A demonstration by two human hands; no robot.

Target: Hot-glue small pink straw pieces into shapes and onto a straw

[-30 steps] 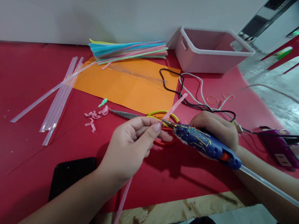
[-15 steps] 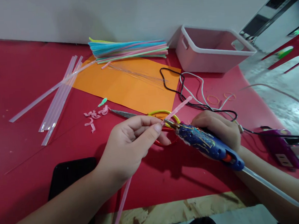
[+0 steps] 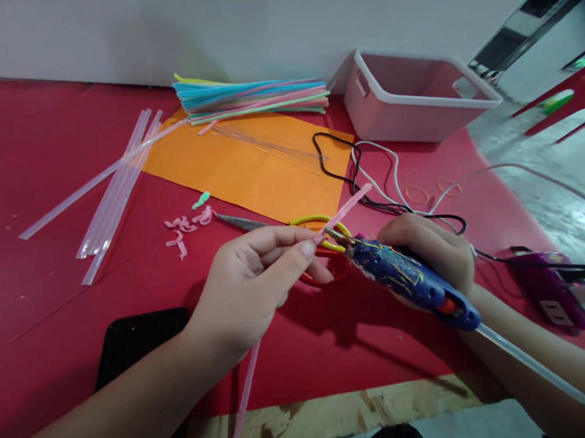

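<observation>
Between thumb and fingers, my left hand (image 3: 261, 281) pinches a pink pipe cleaner (image 3: 346, 210); one end points up to the right, and its long tail hangs below my wrist. My right hand (image 3: 427, 249) is wrapped round a blue glue gun (image 3: 407, 278) streaked with dried glue, a clear stick poking from its back. The gun's metal nozzle is at the pipe cleaner, close to my left fingertips; whether it touches, I cannot tell. Under my left hand lie scissors (image 3: 243, 222) with yellow and red handles, partly hidden. Small pink curled pieces (image 3: 187, 225) sit left of the blades.
Glue sticks (image 3: 115, 191) lie at left, near an orange sheet (image 3: 249, 175). Behind it is a pipe-cleaner bundle (image 3: 254, 98), with a pink bin (image 3: 400, 111) at back right. Cables (image 3: 396, 208) run to the right, towards a purple power strip (image 3: 543, 295). A black phone (image 3: 131, 344) is beneath my left forearm.
The glue gun has shifted slightly right, its nozzle sliding along the pipe cleaner away from my left fingertips. The pipe cleaner's upper end and hanging tail have moved a little.
</observation>
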